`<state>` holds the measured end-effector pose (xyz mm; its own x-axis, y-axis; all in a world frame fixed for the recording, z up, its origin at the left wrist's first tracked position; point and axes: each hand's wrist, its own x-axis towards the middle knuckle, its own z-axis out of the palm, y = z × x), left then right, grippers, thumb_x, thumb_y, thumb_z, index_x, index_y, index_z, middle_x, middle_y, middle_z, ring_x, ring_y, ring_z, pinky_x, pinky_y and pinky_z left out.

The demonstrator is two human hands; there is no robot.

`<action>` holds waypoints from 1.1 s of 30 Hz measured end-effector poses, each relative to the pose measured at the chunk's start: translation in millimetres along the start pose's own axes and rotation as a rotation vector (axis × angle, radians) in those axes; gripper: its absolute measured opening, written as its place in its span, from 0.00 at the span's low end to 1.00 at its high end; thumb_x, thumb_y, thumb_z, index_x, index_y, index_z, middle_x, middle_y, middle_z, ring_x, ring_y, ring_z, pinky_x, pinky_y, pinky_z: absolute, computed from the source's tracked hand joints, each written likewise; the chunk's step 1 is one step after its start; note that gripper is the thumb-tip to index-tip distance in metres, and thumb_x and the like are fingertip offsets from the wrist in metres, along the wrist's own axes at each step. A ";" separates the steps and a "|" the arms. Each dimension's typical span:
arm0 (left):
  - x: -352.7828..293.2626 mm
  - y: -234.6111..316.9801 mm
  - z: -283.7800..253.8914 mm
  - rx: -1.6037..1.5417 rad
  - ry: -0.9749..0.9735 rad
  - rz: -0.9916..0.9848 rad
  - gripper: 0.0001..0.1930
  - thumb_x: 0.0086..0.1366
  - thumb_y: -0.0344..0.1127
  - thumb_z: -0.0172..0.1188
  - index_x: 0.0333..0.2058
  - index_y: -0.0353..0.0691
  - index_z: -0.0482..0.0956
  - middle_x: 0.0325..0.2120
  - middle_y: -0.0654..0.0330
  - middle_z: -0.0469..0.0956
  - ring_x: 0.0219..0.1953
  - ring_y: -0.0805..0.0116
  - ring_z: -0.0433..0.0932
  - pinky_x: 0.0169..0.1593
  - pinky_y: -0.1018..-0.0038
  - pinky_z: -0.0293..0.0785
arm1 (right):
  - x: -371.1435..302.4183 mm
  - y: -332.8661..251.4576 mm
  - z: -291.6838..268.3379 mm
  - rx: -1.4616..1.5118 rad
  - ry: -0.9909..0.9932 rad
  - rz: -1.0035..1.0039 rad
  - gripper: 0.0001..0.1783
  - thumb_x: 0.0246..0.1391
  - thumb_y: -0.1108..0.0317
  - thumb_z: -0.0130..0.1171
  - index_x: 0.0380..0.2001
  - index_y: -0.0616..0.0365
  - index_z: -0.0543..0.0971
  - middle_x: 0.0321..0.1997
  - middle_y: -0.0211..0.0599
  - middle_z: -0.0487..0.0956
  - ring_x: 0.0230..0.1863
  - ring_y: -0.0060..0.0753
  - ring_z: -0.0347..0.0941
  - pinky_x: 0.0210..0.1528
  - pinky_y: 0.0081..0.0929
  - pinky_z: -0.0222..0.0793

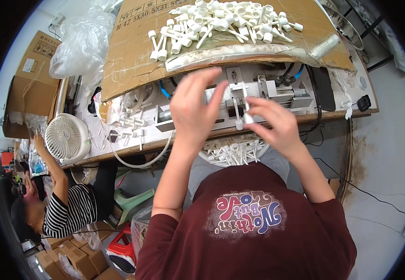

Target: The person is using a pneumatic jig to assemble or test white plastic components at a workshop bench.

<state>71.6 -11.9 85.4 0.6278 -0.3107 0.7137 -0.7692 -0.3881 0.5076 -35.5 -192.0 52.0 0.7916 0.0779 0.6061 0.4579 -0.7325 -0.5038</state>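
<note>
My right hand (275, 123) is closed in a pinch on a white plastic scoop (245, 95), its thin handle pointing up and its cup end between thumb and fingers. Over the machine's left part hovers my left hand (194, 105), thumb and fingers apart and nothing seen in it. Between the two hands is a metal fixture (233, 74) of the bench machine. Another white long-handled piece (237, 114) stands at the fixture, just left of the held scoop. Slight motion blur softens both hands' fingertips.
White scoops (230, 21) are heaped on a cardboard sheet (132, 51) above the machine. A container of more scoops (235, 151) sits near my lap. A white fan (67, 139) and loose white parts (130, 123) lie left; a co-worker in a striped shirt (74, 210) sits beyond.
</note>
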 end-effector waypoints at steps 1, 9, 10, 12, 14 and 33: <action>12.6 -3.8 2.4 0.046 0.028 0.038 0.15 0.54 0.27 0.71 0.41 0.38 0.83 0.33 0.58 0.82 0.33 0.67 0.80 0.38 0.72 0.76 | -8.0 0.5 5.2 -0.061 -0.035 -0.046 0.16 0.42 0.68 0.71 0.34 0.60 0.79 0.52 0.38 0.81 0.38 0.34 0.81 0.38 0.31 0.76; 90.4 -32.1 38.0 0.517 -0.054 0.133 0.15 0.56 0.35 0.68 0.43 0.44 0.81 0.35 0.60 0.83 0.40 0.57 0.81 0.41 0.63 0.76 | -21.2 3.6 41.2 -0.369 -0.144 -0.112 0.17 0.35 0.70 0.71 0.32 0.56 0.78 0.54 0.38 0.81 0.18 0.31 0.69 0.24 0.24 0.65; 96.4 -34.5 42.0 0.567 -0.109 0.068 0.15 0.56 0.35 0.68 0.43 0.44 0.81 0.35 0.60 0.83 0.39 0.57 0.82 0.41 0.63 0.77 | -18.2 4.6 41.8 -0.374 -0.148 -0.117 0.17 0.35 0.70 0.71 0.31 0.56 0.77 0.53 0.38 0.81 0.18 0.31 0.69 0.24 0.24 0.65; 103.7 -37.1 49.2 0.663 -0.223 -0.065 0.15 0.55 0.36 0.67 0.42 0.43 0.81 0.35 0.59 0.83 0.39 0.56 0.82 0.40 0.63 0.77 | -11.9 5.1 41.6 -0.385 -0.158 -0.123 0.16 0.35 0.70 0.71 0.30 0.55 0.76 0.53 0.38 0.82 0.17 0.31 0.69 0.24 0.24 0.66; 101.8 -41.7 52.7 0.661 -0.235 -0.059 0.15 0.55 0.36 0.66 0.43 0.42 0.81 0.35 0.58 0.83 0.38 0.56 0.83 0.39 0.62 0.78 | -9.9 2.3 41.2 -0.414 -0.165 -0.124 0.12 0.37 0.70 0.67 0.26 0.55 0.74 0.51 0.40 0.82 0.17 0.29 0.71 0.24 0.24 0.66; 73.7 -21.6 5.2 0.276 -0.059 0.188 0.09 0.54 0.29 0.66 0.34 0.41 0.77 0.29 0.61 0.79 0.28 0.66 0.81 0.32 0.72 0.77 | 130.3 40.7 -8.0 -0.222 0.216 0.054 0.14 0.49 0.60 0.68 0.38 0.52 0.80 0.37 0.31 0.80 0.31 0.30 0.78 0.34 0.29 0.73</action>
<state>135.1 -30.9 124.5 0.4896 -0.4458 0.7494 -0.8163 -0.5365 0.2141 83.0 -217.1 115.5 0.6969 -0.0936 0.7110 0.2989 -0.8633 -0.4067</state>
